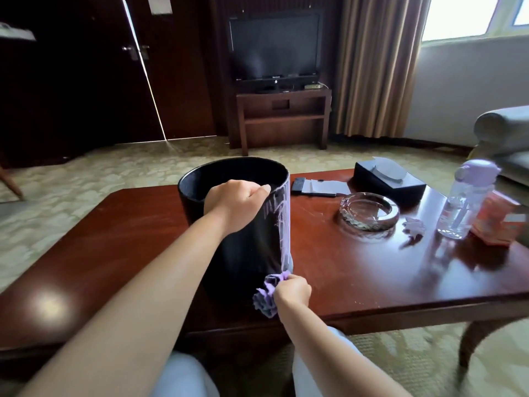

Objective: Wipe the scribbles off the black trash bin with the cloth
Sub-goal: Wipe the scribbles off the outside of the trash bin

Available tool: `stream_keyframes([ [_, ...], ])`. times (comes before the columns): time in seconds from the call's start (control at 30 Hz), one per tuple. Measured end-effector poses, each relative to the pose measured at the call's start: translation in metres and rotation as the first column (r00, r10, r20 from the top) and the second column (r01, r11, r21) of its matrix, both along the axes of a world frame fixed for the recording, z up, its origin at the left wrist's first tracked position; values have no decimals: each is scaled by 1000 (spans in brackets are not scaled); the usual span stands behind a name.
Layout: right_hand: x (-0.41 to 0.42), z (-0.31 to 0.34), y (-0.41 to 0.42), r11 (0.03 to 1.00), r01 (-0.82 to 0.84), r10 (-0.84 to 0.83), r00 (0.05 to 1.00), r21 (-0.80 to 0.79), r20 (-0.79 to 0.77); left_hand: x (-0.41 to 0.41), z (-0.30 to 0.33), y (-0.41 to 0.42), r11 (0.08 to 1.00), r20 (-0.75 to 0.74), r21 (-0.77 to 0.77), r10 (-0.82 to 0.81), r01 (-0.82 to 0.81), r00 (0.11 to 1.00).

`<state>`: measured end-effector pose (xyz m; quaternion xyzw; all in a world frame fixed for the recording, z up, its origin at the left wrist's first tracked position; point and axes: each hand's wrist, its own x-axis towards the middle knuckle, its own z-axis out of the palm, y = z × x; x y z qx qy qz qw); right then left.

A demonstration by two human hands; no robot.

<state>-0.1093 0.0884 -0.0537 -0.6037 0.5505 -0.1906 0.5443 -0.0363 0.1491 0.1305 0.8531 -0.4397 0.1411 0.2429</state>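
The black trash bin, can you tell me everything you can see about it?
The black trash bin is a round, open-topped tub, dark and smooth, standing upright on the wooden table. Pale scribbles run down its right side. The left hand grips its near rim, and the right hand presses a purple cloth against its lower right edge.

There is one view only, from the person's head, facing forward and down across the wooden table (114, 224). The left hand (237, 202) and right hand (292, 292) sit close below the lens (forearms fill the lower frame). Well beyond the hands, the television (274, 47) stands far off, facing the camera.
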Motion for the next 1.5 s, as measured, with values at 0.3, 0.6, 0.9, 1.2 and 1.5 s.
stream_keyframes([
  [0.3,-23,-1,15,908,-354,310,928,-226,-207,0,0,1,1000,37,-10,-14,14,999],
  [0.6,-5,13,32,1000,10,-13,987,21,163,9,2,2,997,-128,-73,-19,10,992],
  [0.9,-6,27,48,981,-52,14,980,185,199,4,2,3,1000,-79,-14,-8,7,997],
  [1.2,-4,56,58,996,-58,84,887,-71,455,5,3,3,1000,-115,-17,-20,18,993],
  [1.5,-8,89,55,783,-72,342,880,-618,329,8,8,2,1000,-231,-10,-10,8,973],
])
